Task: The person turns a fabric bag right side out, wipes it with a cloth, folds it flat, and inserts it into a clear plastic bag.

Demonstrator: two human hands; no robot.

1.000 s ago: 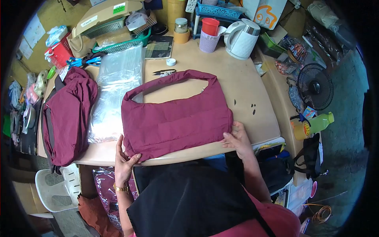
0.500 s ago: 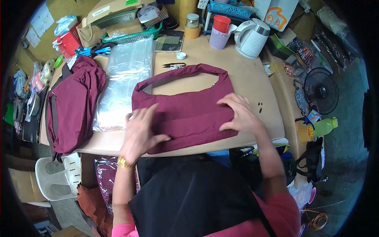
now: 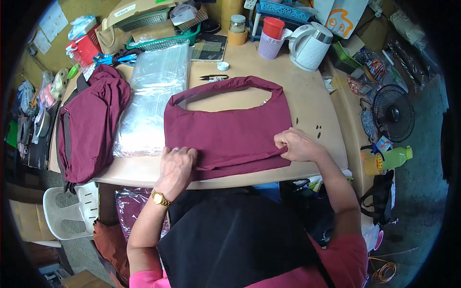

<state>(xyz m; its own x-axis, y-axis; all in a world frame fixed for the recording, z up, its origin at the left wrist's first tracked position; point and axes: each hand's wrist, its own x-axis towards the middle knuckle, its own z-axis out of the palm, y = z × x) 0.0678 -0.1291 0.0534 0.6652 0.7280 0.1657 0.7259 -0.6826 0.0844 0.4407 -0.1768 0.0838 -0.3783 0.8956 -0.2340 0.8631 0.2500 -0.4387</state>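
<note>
A maroon shoulder bag [image 3: 228,129] lies flat on the table, its wide strap looped away from me. A fold of cloth runs across its lower part. My left hand [image 3: 177,165] grips the bag's lower left edge, fingers curled in. At the lower right edge, my right hand [image 3: 298,145] is closed on the cloth in a pinch. A small metal piece [image 3: 264,102] shows where the strap meets the bag on the right. Beyond the strap lie black thread snips [image 3: 213,77] and a small white roll [image 3: 223,66].
Left of the bag are a stack of clear plastic sleeves [image 3: 156,96] and a pile of maroon bags [image 3: 93,129]. A white kettle [image 3: 309,48], a lilac cup [image 3: 270,46] and a green basket [image 3: 163,42] stand along the back. A black fan [image 3: 393,113] is at the right.
Both hands have gone from spread fingers to closed on the bag's lower edges. The lower part of the cloth now shows a looser, raised fold.
</note>
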